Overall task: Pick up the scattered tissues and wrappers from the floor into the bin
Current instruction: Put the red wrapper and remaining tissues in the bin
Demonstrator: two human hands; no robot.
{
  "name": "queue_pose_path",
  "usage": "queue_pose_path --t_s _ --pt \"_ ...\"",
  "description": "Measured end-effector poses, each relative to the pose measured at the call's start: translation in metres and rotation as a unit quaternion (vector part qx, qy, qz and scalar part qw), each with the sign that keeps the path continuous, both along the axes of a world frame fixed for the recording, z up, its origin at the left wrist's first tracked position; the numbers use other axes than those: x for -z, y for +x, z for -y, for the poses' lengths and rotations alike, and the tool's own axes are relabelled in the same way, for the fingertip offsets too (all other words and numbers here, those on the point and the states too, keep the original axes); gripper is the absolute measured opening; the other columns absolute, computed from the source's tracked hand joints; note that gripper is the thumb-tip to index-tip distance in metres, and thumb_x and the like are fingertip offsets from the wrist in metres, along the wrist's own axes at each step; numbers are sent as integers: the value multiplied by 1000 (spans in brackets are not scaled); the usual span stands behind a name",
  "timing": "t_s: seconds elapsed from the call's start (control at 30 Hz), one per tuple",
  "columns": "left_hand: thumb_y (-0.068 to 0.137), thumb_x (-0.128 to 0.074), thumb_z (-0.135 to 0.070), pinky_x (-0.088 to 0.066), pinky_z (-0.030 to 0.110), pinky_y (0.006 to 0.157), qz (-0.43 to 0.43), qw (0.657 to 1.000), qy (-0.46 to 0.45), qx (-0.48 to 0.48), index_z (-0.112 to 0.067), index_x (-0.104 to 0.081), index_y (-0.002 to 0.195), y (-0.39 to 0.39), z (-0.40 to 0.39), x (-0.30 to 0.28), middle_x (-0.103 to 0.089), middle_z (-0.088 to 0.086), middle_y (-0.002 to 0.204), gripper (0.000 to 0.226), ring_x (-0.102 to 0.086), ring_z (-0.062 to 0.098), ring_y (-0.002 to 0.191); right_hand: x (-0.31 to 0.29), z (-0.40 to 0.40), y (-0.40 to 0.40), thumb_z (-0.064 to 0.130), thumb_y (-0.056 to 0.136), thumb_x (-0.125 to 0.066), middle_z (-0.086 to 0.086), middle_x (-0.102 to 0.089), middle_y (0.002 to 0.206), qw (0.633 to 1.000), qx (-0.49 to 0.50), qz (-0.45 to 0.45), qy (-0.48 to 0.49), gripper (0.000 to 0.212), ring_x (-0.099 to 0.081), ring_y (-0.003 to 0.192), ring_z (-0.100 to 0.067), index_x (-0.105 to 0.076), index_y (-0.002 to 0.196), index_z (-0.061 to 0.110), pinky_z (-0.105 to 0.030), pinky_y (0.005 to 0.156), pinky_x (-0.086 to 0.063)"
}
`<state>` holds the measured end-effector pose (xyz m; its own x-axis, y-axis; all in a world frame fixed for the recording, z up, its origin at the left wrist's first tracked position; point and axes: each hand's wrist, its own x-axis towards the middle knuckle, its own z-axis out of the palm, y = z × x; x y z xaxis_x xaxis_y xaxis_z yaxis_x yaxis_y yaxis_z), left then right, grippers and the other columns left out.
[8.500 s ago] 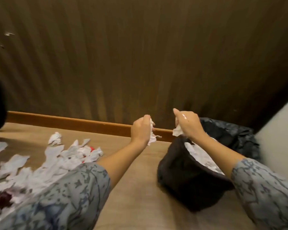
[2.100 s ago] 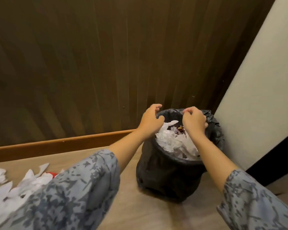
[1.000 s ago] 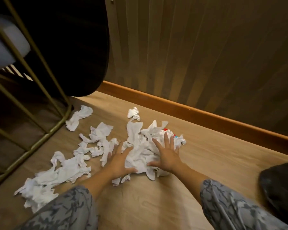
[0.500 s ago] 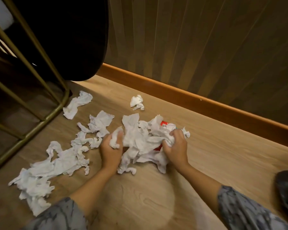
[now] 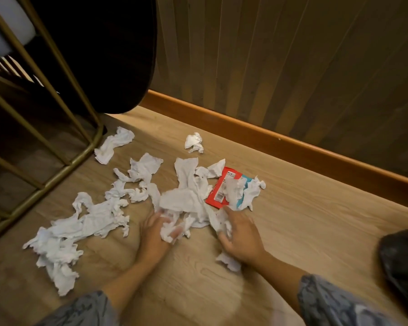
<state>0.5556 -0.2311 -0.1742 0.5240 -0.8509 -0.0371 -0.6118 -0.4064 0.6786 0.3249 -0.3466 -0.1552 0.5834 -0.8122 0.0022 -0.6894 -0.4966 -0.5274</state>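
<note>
White crumpled tissues lie scattered on the wooden floor (image 5: 304,231). The middle heap of tissues (image 5: 184,201) sits just ahead of both hands. My left hand (image 5: 154,236) has its fingers curled into the heap's near edge, gripping a wad. On the heap's right side, my right hand (image 5: 242,236) pinches tissue between thumb and fingers. A red and teal wrapper (image 5: 218,189) lies half under tissues just beyond my right hand. A long tissue strip (image 5: 80,224) stretches to the left. The black bin (image 5: 403,262) shows only at the right edge.
A single tissue ball (image 5: 194,142) lies near the orange skirting board (image 5: 292,142). Another tissue (image 5: 113,144) lies beside a gold metal frame (image 5: 64,161) at left, with a dark rounded object (image 5: 108,55) above it. A small scrap (image 5: 229,262) lies under my right wrist.
Since half a second ago both hands have pulled back toward me, dragging tissue along. The heap has spread out and the red and teal wrapper is now uncovered.
</note>
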Motion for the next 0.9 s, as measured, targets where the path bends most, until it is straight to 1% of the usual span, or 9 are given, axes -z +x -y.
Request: queue_pose_path --t_s 0.1,0.17,0.27,0.37,0.47,0.57,0.67,0.8,0.9 --pt "71 -76 -43 -41 25 84 19 999 -20 31 -21 -62 84 -16 -24 3 -52 -9 98 29 -43 7 98 19 -11 -9 66 82 -55 3 -61 91 996 -26 -70 -55 50 -57 83 -21 -61 110 24 -30 68 -42" --pt "70 -67 -35 -36 18 70 26 996 -36 78 -31 -51 79 -20 -35 4 -47 -17 86 18 -40 -2 84 27 -16 -17 60 85 -57 2 -55 91 992 -77 -43 -88 37 -54 80 -20 -59 90 23 -27 65 -37" --pt "67 -73 -17 -39 6 71 -33 997 -15 63 -38 -47 100 -18 -42 2 -56 -12 97 47 -52 2 89 37 -20 -31 39 84 -67 -6 -53 116 978 -177 3 -113 22 -52 102 -24 -58 82 19 -30 79 -42" --pt "66 -76 4 -37 -2 82 -23 999 -37 24 -14 -54 127 -11 -41 2 -57 -5 113 67 -58 11 98 38 -21 -41 31 77 -68 -6 -60 120 964 -237 22 -116 16 -52 112 -22 -61 79 17 -33 90 -42" --pt "74 -66 12 -46 12 85 -31 995 -63 -67 -12 -65 108 6 -31 -1 -55 6 106 42 -60 28 95 20 -12 -41 32 73 -61 -5 -62 89 978 -199 5 -64 17 -57 78 -23 -51 84 24 -33 66 -49" --pt "79 -60 10 -52 36 77 -40 985 -78 -150 -11 -68 91 18 -19 -9 -65 11 99 26 -61 27 89 -8 13 -41 34 70 -47 0 -65 86 992 -102 -16 -72 27 -59 72 -20 -55 95 30 -31 54 -47" --pt "74 -58 -10 -39 28 54 -28 983 -115 -141 -9 -53 58 17 -12 -23 -54 5 56 17 -49 21 57 -18 34 -46 33 73 -43 4 -65 83 992 -36 -2 -123 35 -62 69 -18 -72 89 22 -23 45 -41" --pt "76 -66 -49 -38 26 54 37 992 -117 -24 -15 -49 53 -3 -5 -27 -50 -4 58 44 -48 15 57 -15 26 -48 46 85 -45 0 -54 98 996 -13 -17 -90 34 -52 85 -15 -64 93 19 -26 62 -43" --pt "64 -81 -51 -42 17 85 40 994 -60 77 -9 -64 74 -18 -2 -4 -55 0 103 45 -50 10 95 -1 -1 -53 63 89 -46 -8 -49 133 988 -90 -45 -115 46 -45 118 -23 -56 102 20 -39 95 -41"
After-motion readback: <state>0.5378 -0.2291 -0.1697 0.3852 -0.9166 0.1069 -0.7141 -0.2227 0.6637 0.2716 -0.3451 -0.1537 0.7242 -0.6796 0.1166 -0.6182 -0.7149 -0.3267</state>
